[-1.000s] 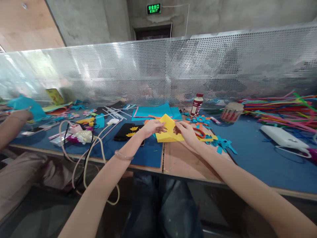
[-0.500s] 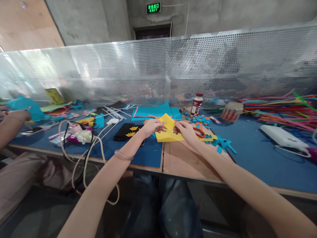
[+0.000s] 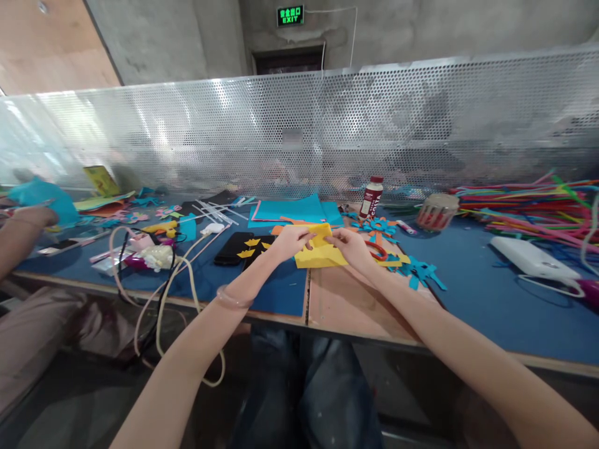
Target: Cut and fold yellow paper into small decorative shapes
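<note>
Between my two hands is a folded piece of yellow paper (image 3: 321, 233). The fingers of my left hand (image 3: 296, 241) pinch its left side. My right hand (image 3: 345, 244) is closed on its right side. Just beneath lies a larger yellow sheet (image 3: 318, 259) on the table. To the left, small yellow paper cutouts (image 3: 246, 254) rest on a black phone (image 3: 229, 248). Orange-handled scissors (image 3: 378, 251) lie to the right of my right hand, partly hidden by it.
Blue paper sheets (image 3: 290, 207) lie behind my hands. A dark red bottle (image 3: 371, 198), a clear jar (image 3: 437, 212) and blue paper cutouts (image 3: 425, 271) are on the right. Cables (image 3: 189, 265) hang over the table edge at left. Another person's hand (image 3: 40, 218) holds blue paper (image 3: 47, 193).
The yellow paper stood up as a pointed diamond shape earlier; now its top is folded down and looks flat-edged. My hands have stayed in nearly the same place.
</note>
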Motion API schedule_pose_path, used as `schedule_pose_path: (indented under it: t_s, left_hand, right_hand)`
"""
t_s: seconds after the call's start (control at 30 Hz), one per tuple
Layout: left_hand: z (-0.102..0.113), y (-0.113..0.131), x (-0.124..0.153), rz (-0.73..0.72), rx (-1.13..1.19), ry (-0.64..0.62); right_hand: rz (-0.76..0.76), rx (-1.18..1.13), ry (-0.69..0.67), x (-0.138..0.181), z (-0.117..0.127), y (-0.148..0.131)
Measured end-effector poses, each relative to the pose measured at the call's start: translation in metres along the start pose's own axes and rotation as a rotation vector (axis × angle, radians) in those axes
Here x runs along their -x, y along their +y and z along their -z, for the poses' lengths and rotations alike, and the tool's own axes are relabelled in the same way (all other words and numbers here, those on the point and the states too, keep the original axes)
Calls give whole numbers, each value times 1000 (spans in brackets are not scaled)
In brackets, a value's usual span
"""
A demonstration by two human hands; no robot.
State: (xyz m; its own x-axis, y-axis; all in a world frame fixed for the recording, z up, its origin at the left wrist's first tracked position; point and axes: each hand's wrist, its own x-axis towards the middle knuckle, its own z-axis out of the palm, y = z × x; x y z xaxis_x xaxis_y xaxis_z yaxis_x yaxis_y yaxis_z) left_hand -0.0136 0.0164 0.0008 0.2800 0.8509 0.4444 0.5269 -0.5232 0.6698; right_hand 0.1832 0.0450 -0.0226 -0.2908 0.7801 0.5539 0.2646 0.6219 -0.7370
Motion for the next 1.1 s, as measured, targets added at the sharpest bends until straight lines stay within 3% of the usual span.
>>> schedule_pose_path:
  t_s: [0.13, 0.37, 0.53, 0.73, 0.9, 1.1]
  left_hand:
    - [-2, 1, 3, 14, 52, -38]
    - [-10, 6, 2, 186, 393, 33]
    - [-10, 0, -3, 177, 397, 55]
    - [-9, -9, -4, 122, 316, 6]
    - [-8, -11, -5, 159, 342, -34]
    - [-7, -11, -4, 221, 394, -255]
  right_hand:
    - [112, 133, 4, 2, 0, 2]
    - [-25, -65, -55, 0, -8, -2]
    - [-104, -196, -128, 0, -8, -5]
    - [-193, -236, -238, 1, -8, 2]
    - [-231, -224, -300, 2, -5, 2]
    - [-247, -310, -241, 2, -5, -6]
